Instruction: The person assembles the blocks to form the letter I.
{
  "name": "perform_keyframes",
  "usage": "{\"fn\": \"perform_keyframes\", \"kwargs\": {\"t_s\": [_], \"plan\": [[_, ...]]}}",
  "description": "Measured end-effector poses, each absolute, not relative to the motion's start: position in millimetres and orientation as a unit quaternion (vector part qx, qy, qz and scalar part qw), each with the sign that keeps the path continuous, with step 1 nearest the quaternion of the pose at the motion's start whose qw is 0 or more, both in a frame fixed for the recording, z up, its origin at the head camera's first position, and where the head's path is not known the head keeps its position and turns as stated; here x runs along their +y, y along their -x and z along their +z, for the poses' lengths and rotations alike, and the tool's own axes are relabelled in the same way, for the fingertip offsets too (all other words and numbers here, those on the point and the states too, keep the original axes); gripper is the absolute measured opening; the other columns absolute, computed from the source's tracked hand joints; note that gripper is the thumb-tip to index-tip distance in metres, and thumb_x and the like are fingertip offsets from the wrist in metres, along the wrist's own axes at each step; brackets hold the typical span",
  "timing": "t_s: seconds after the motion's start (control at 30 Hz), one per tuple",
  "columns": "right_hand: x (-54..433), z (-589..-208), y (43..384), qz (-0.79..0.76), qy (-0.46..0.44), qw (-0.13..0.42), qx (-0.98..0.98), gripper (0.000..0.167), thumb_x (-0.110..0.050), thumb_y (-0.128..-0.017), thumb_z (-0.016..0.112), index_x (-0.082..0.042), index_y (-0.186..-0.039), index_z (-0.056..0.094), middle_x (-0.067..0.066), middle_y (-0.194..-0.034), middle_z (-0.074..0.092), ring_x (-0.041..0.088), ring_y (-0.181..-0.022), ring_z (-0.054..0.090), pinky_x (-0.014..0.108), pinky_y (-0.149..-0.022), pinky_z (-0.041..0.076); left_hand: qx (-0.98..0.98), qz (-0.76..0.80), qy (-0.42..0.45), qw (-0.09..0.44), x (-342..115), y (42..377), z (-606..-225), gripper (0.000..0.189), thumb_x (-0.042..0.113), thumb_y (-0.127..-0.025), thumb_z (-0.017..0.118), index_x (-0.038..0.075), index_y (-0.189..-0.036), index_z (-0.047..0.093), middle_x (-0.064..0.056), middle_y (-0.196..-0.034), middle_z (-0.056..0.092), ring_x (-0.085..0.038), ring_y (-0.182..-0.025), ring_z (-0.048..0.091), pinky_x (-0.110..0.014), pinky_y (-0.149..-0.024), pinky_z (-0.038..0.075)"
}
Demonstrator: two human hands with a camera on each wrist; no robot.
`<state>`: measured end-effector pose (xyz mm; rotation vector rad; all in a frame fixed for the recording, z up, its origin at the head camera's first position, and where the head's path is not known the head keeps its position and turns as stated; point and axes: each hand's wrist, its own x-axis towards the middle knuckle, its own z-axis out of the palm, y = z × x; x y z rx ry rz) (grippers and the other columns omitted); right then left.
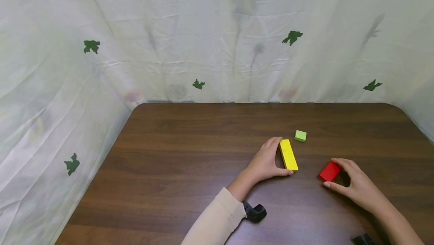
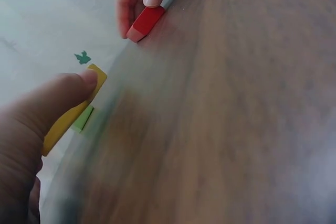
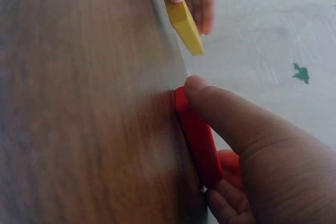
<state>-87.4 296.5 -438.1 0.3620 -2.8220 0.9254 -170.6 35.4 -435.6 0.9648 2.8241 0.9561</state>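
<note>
Reaching in from the near edge with a beige sleeve (image 1: pixel 215 216), cut off there; showing, farther right, only part of a black device (image 1: pixel 363 239) beside the right forearm (image 1: pixel 396 215). Pinching the yellow block (image 1: pixel 288 155) end to end between thumb and fingers of the left hand (image 1: pixel 266 160), leaving a gap between palm and long side. Gripping the red block (image 1: pixel 329 171) likewise with the right hand (image 1: pixel 356 183), nearer and to the right, well apart from the yellow block. Leaving hard to make out any contact between yellow block and table (image 1: pixel 186 143). Showing the green block (image 1: pixel 300 136) just right of the yellow block's far end, partly covered by it in the left wrist view. Ending, beyond the far edge, in a pale curtain (image 1: pixel 203 30) running out of frame.
</note>
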Motion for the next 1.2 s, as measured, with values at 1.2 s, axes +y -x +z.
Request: {"fn": "perform_keyframes", "kwargs": {"t_s": [1.2], "plan": [[298,-441,87,0.314,-0.133,0.076,-0.937,0.068,-0.027,-0.072,0.076,0.002,-0.123,0.043,0.018,-0.120,0.040,0.035,-0.105,0.039,0.002,-0.081,0.015,0.872,0.318,-0.359,-0.096,-15,158,-431,0.096,0.043,-0.060,0.080,0.003,-0.134,0.033,-0.008,-0.133,0.036,-0.019,-0.123,0.034,-0.028,-0.100,0.029]]}}
